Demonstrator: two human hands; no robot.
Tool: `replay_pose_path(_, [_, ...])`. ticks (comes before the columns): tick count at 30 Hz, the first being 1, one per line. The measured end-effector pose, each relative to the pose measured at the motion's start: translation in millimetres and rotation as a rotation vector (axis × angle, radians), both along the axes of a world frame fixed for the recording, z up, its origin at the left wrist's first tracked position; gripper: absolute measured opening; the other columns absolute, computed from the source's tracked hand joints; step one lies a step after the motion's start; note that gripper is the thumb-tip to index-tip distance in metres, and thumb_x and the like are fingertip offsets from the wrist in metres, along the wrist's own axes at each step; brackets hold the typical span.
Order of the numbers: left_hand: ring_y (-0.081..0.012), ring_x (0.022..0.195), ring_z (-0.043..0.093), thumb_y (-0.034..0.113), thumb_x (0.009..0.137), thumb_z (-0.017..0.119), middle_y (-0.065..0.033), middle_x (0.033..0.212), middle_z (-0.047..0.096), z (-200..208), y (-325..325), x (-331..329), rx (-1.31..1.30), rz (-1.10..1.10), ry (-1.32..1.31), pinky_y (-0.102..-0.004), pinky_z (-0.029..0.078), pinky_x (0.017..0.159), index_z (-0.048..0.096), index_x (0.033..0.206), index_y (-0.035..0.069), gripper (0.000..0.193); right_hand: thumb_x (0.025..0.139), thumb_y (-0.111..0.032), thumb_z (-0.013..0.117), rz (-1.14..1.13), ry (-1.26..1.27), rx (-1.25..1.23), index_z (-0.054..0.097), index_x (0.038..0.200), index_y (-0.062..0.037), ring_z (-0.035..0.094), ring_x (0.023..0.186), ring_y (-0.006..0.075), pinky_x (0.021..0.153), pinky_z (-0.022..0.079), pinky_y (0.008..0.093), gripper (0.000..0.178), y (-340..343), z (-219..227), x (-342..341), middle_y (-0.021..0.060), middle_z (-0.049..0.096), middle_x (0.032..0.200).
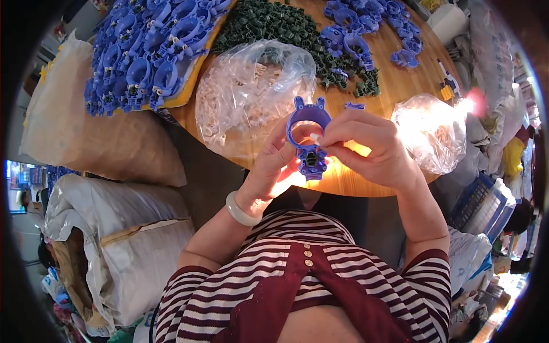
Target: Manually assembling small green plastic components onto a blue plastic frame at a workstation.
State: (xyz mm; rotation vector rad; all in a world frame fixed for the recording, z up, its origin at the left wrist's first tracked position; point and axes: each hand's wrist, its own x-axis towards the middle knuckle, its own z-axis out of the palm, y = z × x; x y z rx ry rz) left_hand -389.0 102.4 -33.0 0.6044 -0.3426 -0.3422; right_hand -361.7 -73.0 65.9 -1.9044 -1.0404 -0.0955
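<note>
My left hand [267, 166] is closed on a blue-purple plastic toy part [309, 110] with a large ring, two ear-like prongs at its top and a smaller body below. A dark green piece [311, 160] sits inside that lower body. Between the thumb and fingers of my right hand [369, 147] is a small white plastic piece [315, 137], pinched against the ring's lower right side. My right fingertips hide part of it, so I cannot tell whether it touches the part. Both hands are raised over the table's near edge.
On the round wooden table [394, 86] lie a clear bag of cream pieces [246, 97], a heap of dark green pieces [269, 26] and several blue parts [349, 43]. Another bag [432, 131] glares in sunlight. At left, blue parts [143, 51] cover a yellow-edged board above a stuffed sack [103, 131].
</note>
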Motion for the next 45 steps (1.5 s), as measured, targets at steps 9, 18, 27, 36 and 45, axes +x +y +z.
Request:
replay_pose_path(9, [-0.0192, 0.104, 0.054, 0.024, 0.086, 0.061, -0.007, 0.121, 0.049, 3, 0, -5, 0.003, 0.012, 0.049, -0.0339, 0.044, 0.089, 0.033, 0.136, 0.011, 0.059, 0.067, 0.005, 0.068, 0.142, -0.079, -0.102, 0.062, 0.082, -0.0036, 0.059, 0.074, 0.0219, 0.064, 0.048, 0.0294, 0.018, 3, -1, 2, 0.0066, 0.059, 0.082])
replay_pose_path(18, [-0.0212, 0.109, 0.053, 0.021, 0.085, 0.062, -0.0079, 0.123, 0.048, 4, 0, -2, 0.002, -0.002, 0.033, -0.0356, 0.043, 0.092, 0.032, 0.136, 0.012, 0.06, 0.066, 0.005, 0.07, 0.058, 0.011, -0.098, 0.061, 0.079, -0.0035, 0.059, 0.07, 0.018, 0.061, 0.047, 0.0281, 0.017, 4, -4, 3, 0.0049, 0.059, 0.077])
replay_pose_path(27, [-0.0209, 0.115, 0.047, 0.021, 0.084, 0.063, -0.0084, 0.125, 0.047, -6, 1, -2, 0.005, -0.005, 0.039, -0.0361, 0.041, 0.094, 0.031, 0.138, 0.016, 0.063, 0.071, 0.004, 0.068, -0.002, -0.011, -0.031, 0.064, 0.084, -0.0027, 0.059, 0.072, 0.018, 0.062, 0.047, 0.0275, 0.015, 7, -5, -5, 0.0065, 0.06, 0.08])
replay_pose_path(36, [-0.0215, 0.115, 0.047, 0.022, 0.079, 0.069, -0.0078, 0.125, 0.047, -6, 3, -4, 0.076, 0.058, 0.033, -0.0374, 0.04, 0.096, 0.028, 0.14, 0.015, 0.074, 0.077, 0.005, 0.062, -0.092, 0.155, -0.069, 0.063, 0.09, 0.0, 0.058, 0.07, 0.0134, 0.06, 0.046, 0.0235, 0.014, 10, -3, -21, 0.0068, 0.059, 0.081])
replay_pose_path(45, [-0.0184, 0.114, 0.048, 0.017, 0.069, 0.077, -0.0054, 0.121, 0.051, 2, -5, -10, 0.179, 0.231, -0.058, -0.0347, 0.039, 0.098, 0.028, 0.138, 0.01, 0.086, 0.078, 0.004, 0.061, -0.185, 0.302, -0.066, 0.062, 0.086, 0.0015, 0.057, 0.068, 0.0113, 0.059, 0.045, 0.022, 0.009, 9, -5, -32, 0.0069, 0.06, 0.081])
